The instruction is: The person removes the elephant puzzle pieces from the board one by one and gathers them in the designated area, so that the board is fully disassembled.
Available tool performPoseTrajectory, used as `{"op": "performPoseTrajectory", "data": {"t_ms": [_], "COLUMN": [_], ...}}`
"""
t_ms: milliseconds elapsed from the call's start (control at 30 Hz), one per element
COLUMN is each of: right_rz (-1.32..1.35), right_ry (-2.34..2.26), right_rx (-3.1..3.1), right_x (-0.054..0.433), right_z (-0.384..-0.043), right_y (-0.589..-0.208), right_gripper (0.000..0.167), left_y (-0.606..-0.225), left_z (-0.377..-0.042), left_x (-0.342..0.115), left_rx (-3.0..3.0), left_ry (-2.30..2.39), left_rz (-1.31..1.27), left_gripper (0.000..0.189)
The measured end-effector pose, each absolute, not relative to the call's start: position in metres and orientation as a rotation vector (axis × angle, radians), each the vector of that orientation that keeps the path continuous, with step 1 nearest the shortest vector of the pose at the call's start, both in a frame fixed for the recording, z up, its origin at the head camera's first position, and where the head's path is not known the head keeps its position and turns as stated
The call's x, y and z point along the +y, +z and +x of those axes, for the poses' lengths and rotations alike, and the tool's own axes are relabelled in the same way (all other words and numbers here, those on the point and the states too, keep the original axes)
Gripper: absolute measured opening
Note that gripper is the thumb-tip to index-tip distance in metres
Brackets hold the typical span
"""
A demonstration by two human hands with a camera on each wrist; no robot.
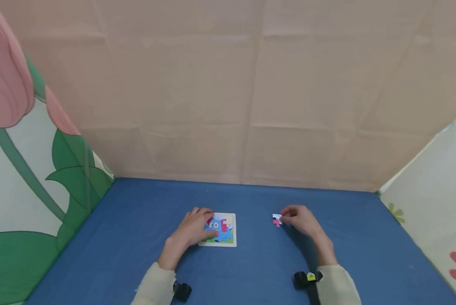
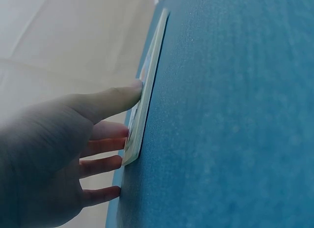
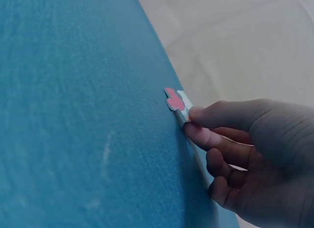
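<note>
A small square jigsaw puzzle [image 1: 225, 231] with a pale frame and a blue cartoon animal lies flat on the blue table. My left hand [image 1: 194, 228] rests on its left side, thumb [image 2: 128, 96] on the picture and fingers spread along the far-left edge. To the right, my right hand [image 1: 299, 218] pinches a pink and white puzzle piece [image 1: 277, 219] between thumb and index finger. In the right wrist view that piece [image 3: 174, 101] is close over the table, its pink knob pointing away from the hand.
The blue cloth-covered table [image 1: 250, 271] runs back to a beige hanging sheet [image 1: 247, 106]. A flower-printed panel [image 1: 22, 169] stands at the left and a white one [image 1: 433, 190] at the right. Black wrist cameras [image 1: 183, 292] sit by both cuffs.
</note>
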State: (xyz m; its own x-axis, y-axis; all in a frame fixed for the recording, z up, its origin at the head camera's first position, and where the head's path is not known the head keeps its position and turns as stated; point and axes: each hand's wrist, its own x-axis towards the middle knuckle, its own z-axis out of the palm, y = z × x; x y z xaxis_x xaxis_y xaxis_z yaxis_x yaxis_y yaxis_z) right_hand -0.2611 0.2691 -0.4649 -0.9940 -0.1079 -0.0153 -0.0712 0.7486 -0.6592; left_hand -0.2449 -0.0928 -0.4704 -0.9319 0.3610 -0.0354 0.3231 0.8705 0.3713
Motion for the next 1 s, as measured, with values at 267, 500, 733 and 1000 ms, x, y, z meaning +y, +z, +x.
{"op": "performPoseTrajectory", "data": {"t_ms": [267, 500, 733, 1000], "right_rz": [-0.142, -0.165, -0.207, -0.306], "right_ry": [-1.049, -1.048, -1.048, -1.134], "right_rx": [2.907, 2.936, 2.947, 2.915], "right_x": [0.264, 0.255, 0.243, 0.229], "right_z": [-0.260, -0.259, -0.260, -0.263], "right_y": [-0.463, -0.458, -0.458, -0.454], "right_gripper": [0.017, 0.017, 0.017, 0.019], "left_y": [-0.471, -0.470, -0.471, -0.470], "left_z": [-0.243, -0.244, -0.243, -0.246], "left_x": [-0.094, -0.093, -0.092, -0.093], "left_rx": [2.936, 2.942, 2.930, 2.937], "left_ry": [0.568, 0.573, 0.575, 0.585], "left_rz": [0.542, 0.535, 0.505, 0.506], "left_gripper": [0.069, 0.069, 0.068, 0.068]}}
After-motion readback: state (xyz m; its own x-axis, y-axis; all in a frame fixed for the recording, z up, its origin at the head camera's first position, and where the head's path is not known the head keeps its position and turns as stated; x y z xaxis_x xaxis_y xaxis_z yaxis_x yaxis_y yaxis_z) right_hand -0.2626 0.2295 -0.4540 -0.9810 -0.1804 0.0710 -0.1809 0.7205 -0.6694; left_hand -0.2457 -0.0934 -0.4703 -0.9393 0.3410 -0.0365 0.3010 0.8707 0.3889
